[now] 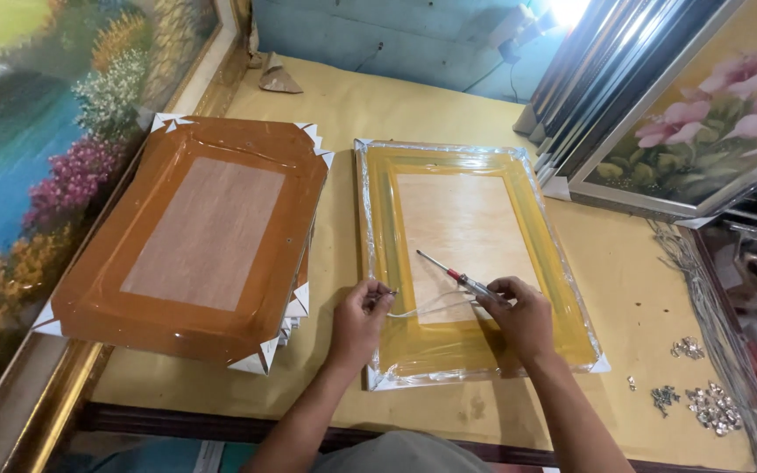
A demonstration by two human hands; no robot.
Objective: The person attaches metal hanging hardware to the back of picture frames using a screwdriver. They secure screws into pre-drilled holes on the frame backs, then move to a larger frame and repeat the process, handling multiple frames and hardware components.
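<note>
Yellow wrapped frame (475,263) lies face-down on paper-covered surface (378,114), w/ both hands on its lower edge: left hand (359,321) at 7 o'clock pinches thin wire (427,306); right hand (519,314) at 5 o'clock grips red-handled screwdriver (450,272), tip pointing 10 o'clock.

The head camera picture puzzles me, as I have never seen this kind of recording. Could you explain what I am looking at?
There is no machine here: a person wears a camera on the head, so the one picture looks down at their own two bare hands over a table covered in tan paper. In front of them lies a yellow rectangular picture frame wrapped in clear plastic, back side up. The right hand holds a red-handled screwdriver. The left hand pinches a thin pale wire at the frame's left side. Beside it sits a stack of brown wrapped frames. Small silver metal fittings lie at the right. Framed paintings lean around the table.
</note>
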